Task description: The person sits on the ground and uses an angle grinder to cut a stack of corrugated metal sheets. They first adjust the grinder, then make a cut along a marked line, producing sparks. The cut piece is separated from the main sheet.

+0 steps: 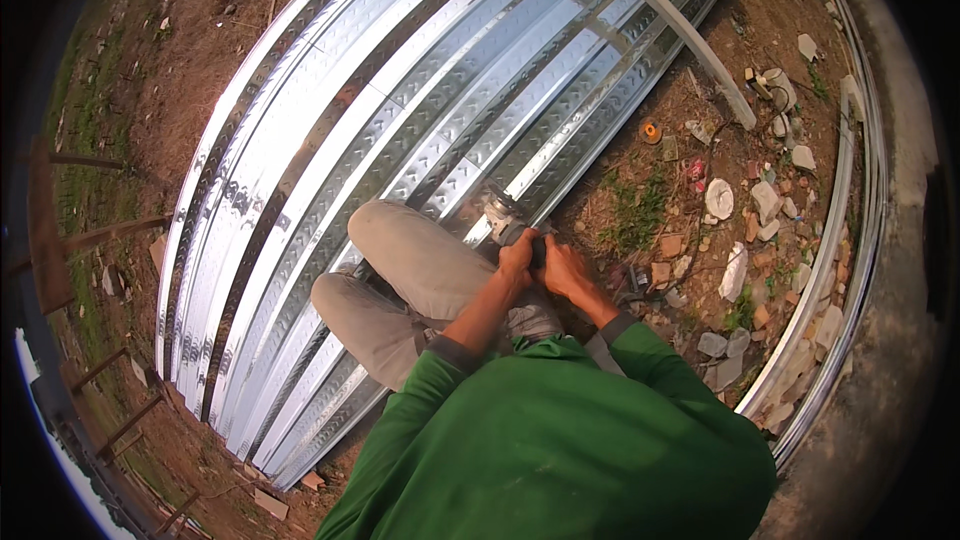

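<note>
An angle grinder (pixel 507 227) with a grey metal head and a dark body is held in front of my right knee. My left hand (pixel 516 256) is closed round its body. Just right of it, my right hand (pixel 566 268) grips the dark rear end. The grinder's head is over the near right edge of a stack of shiny corrugated metal sheets (pixel 440 100), with embossed chevron marks. Whether the disc touches the metal is too small to tell. My legs, in beige trousers (pixel 420 250), are bent over the sheets.
A long pale bar (pixel 680 25) lies across the far right end of the sheets. Broken stones (pixel 767 202), brick bits and an orange disc-like object (pixel 651 131) litter the dirt on the right. Long metal profiles (pixel 845 280) run beside a concrete strip (pixel 900 90).
</note>
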